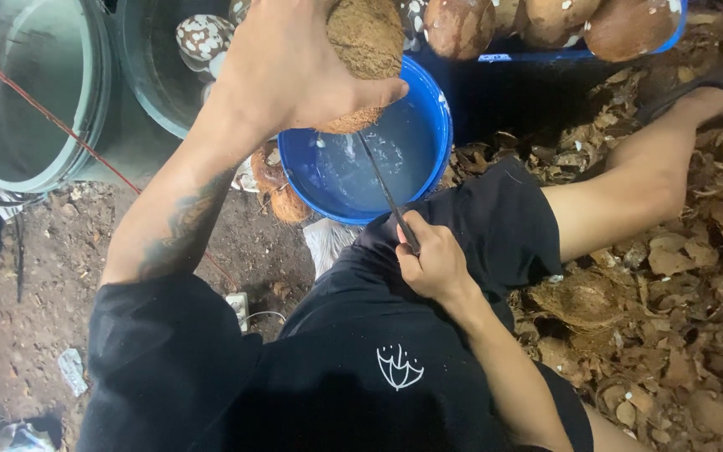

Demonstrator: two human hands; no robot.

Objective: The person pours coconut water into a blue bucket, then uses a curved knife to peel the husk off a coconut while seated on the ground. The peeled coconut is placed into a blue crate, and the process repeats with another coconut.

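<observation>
My left hand [290, 71] grips a brown husked coconut [366, 42] and holds it over a blue bucket [437, 125] of cloudy water. In my right hand [430, 259], resting on my dark shorts, is a long thin knife [382, 188]. Its blade points up and away, and the tip touches the underside of the coconut. Water streams down along the blade into the bucket.
A blue crate [495, 57] of brown coconuts stands at the top right. Two large grey-green tubs [98, 92] sit at the top left, one with peeled coconut pieces [202, 35]. Husk shells [282, 188] lie beside the bucket. Dry husk scraps [679, 285] cover the ground at right.
</observation>
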